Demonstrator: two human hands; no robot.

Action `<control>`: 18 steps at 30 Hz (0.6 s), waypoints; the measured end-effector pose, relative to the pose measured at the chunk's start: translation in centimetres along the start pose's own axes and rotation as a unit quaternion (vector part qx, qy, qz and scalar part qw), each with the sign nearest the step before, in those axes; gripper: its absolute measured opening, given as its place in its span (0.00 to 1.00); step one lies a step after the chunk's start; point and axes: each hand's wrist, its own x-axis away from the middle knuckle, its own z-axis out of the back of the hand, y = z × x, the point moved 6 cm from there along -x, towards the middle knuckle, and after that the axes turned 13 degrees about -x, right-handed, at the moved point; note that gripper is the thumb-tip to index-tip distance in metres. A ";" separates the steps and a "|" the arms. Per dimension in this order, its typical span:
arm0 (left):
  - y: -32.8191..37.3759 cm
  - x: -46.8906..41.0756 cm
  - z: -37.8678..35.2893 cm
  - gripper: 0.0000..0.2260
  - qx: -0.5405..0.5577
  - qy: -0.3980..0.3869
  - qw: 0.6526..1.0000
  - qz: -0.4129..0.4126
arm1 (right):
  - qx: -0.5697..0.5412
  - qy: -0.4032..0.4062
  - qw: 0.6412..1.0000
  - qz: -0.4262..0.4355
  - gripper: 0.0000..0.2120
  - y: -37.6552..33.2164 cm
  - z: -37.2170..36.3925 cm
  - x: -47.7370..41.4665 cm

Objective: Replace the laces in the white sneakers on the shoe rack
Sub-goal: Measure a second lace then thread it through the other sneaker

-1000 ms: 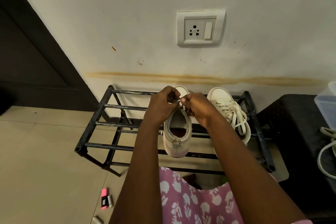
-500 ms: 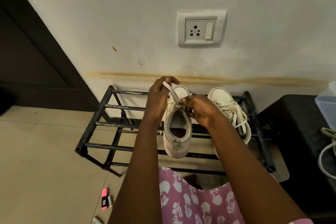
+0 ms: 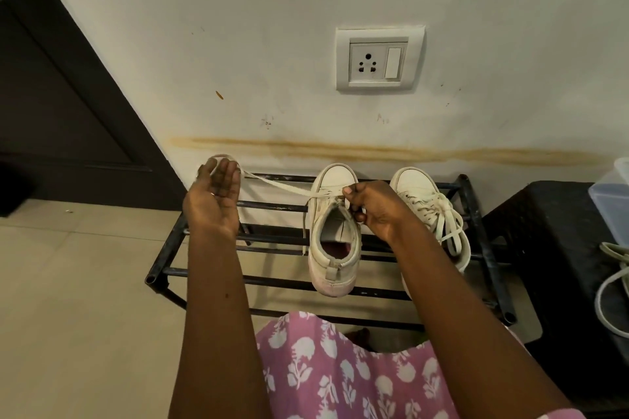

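My left hand (image 3: 218, 194) is raised at the left end of the black shoe rack (image 3: 279, 282), palm toward me and fingers nearly straight. A white lace (image 3: 282, 185) loops over their tips and runs taut to the left sneaker (image 3: 335, 238) on the rack. Blur hides whether they pinch it. My right hand (image 3: 372, 211) is curled and clamped on that sneaker's eyelet edge. The laced right sneaker (image 3: 425, 207) stands just beside, its heel hidden by my forearm. At far right, a clear container (image 3: 612, 201) is cut off.

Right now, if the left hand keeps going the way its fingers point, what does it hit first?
Left hand: likely the wall, just left of the shoe rack; depth unclear.
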 end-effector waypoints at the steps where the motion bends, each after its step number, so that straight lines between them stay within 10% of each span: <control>1: -0.4 -0.2 0.0 0.04 -0.058 0.009 0.998 -0.003 | 0.002 0.000 1.000 0.001 0.12 0.0 0.0 0.0; 4: -2.0 -0.7 -0.8 0.25 -0.266 0.009 0.964 0.003 | 0.009 0.002 1.000 0.000 0.12 0.1 0.0 -0.1; 6: -2.5 0.0 -2.3 0.35 -0.475 -0.030 0.879 -0.037 | 0.012 0.007 1.000 0.002 0.11 0.1 0.0 -0.1; 9: -4.5 3.1 -6.0 0.23 -0.659 -0.203 0.708 -0.152 | 0.017 0.014 1.000 0.004 0.12 0.0 -0.1 -0.2; 11: -6.1 4.3 -7.2 0.17 -0.687 -0.273 0.654 -0.162 | 0.023 0.014 1.000 0.006 0.11 0.0 -0.2 0.0; 18: -5.4 3.9 -7.8 0.07 -0.689 -0.193 0.657 -0.237 | 0.163 0.089 0.966 0.177 0.05 -2.7 -0.2 1.6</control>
